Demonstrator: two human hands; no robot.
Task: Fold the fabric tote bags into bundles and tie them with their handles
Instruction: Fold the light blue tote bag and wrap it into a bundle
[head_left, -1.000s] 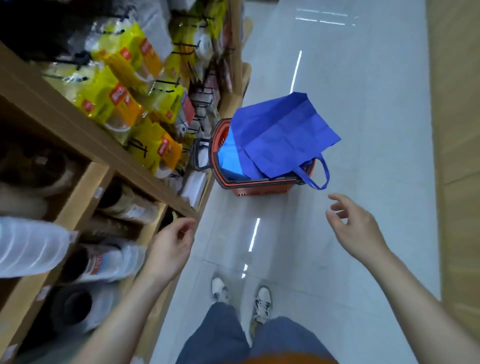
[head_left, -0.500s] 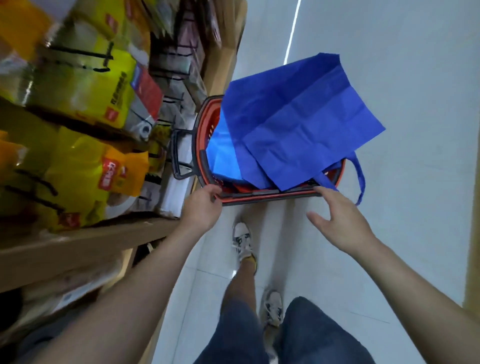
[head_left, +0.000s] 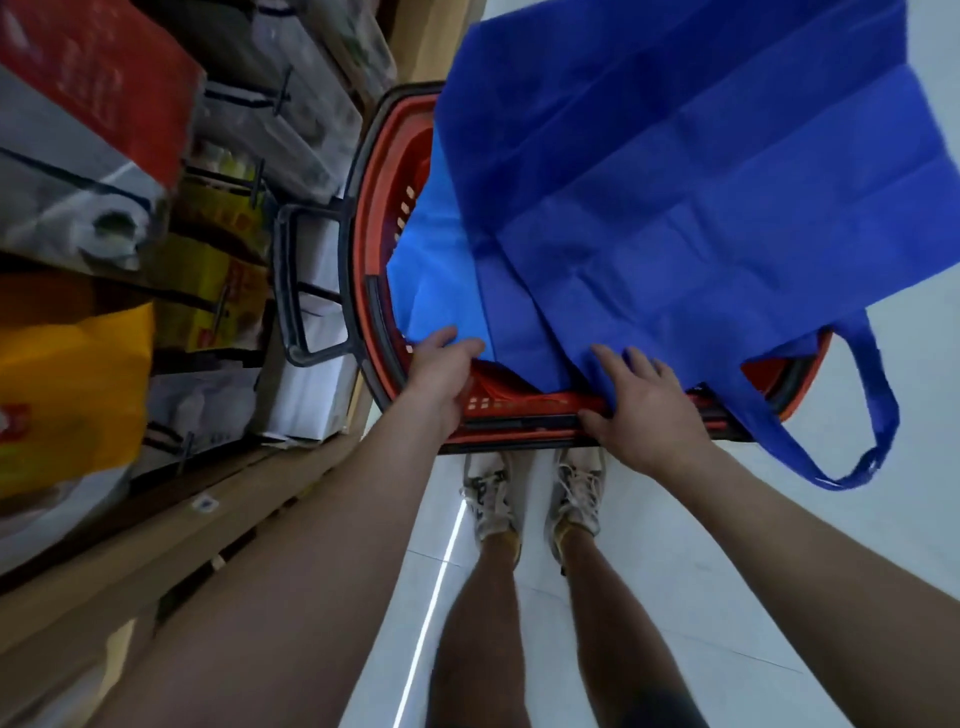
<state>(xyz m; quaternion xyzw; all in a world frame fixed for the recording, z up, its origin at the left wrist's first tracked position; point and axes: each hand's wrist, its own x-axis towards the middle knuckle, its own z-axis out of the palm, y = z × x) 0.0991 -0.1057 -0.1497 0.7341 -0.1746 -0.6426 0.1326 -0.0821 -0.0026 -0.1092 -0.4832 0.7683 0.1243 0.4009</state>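
Pale glossy floor tiles (head_left: 727, 571) run up the aisle, with wooden shop shelving (head_left: 208, 519) full of packaged goods along the 9 o'clock side. Just ahead of the person's feet stands a red plastic shopping basket with a dark rim (head_left: 519, 402). Draped over it is a large dark blue non-woven fabric tote bag (head_left: 675, 197), unfolded and creased. Its long axis runs from the near rim away toward 1 o'clock, and its far end hangs out past the basket. A lighter blue fabric tote bag (head_left: 436, 275) lies under it, showing at the basket's 9 o'clock side.

The right hand (head_left: 639, 400) rests on the dark bag's near edge with its fingers (head_left: 610, 358) spread and fairly straight, gripping nothing, and the thumb lies along the rim. The left hand (head_left: 441, 369) sits at the basket's near-left corner. Its fingers bend down over the lighter bag's hem and the tips are hidden, so I cannot tell whether it has a pinch.

The dark bag's loop handle (head_left: 888, 410) dangles outside the basket, at about 3 o'clock from the right hand and well apart from the left. The right hand is therefore the likelier one to lift this top bag out by its mouth edge, with the left joining at the opposite corner.
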